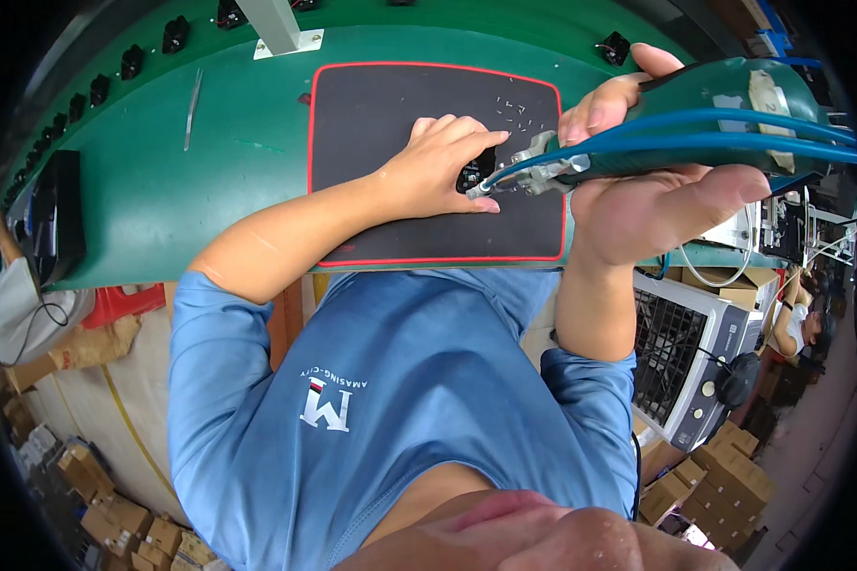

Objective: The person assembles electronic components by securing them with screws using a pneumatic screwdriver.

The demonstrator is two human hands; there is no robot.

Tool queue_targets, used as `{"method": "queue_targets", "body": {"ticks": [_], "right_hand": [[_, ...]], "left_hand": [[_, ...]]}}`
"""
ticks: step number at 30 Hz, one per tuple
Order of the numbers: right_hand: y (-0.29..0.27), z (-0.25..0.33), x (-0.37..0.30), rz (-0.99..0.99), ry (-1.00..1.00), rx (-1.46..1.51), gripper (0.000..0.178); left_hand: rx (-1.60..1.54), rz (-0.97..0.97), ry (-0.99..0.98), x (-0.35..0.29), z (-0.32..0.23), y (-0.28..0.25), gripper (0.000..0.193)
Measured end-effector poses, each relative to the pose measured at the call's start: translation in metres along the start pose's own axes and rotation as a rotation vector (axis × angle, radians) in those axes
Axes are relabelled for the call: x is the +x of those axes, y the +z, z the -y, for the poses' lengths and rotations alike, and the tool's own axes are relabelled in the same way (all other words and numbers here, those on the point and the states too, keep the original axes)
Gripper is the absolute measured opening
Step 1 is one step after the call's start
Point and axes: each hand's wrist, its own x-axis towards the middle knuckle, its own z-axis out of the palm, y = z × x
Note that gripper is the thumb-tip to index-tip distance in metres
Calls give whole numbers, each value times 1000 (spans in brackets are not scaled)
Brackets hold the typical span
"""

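Note:
My right hand is wrapped round a dark green air nipper, its blue hoses running off to the right. The metal jaws point left, and their tip meets a small black part with a circuit board. That part is pinched between the thumb and fingers of my left hand, which partly hides it. Both hands are over a black mat with a red border. Tiny pale clippings lie scattered on the mat beyond the nipper's jaws.
Several black parts line the green bench's far side; another sits at the back right. A metal post rises behind the mat. Left are a black box and a person in pale clothing. An air cooler stands right.

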Motion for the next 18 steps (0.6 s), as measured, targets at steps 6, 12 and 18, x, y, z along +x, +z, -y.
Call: {"method": "queue_targets", "body": {"ticks": [6,12,18], "right_hand": [[-8,-12,3,185,-78,247,111],[-10,-15,6,220,-75,299,111],[-15,-16,0,221,-73,314,110]], "left_hand": [[-1,1,10,0,0,0,86],[-1,-18,20,2,2,0,86],[-32,-21,-7,5,-2,0,86]]}}
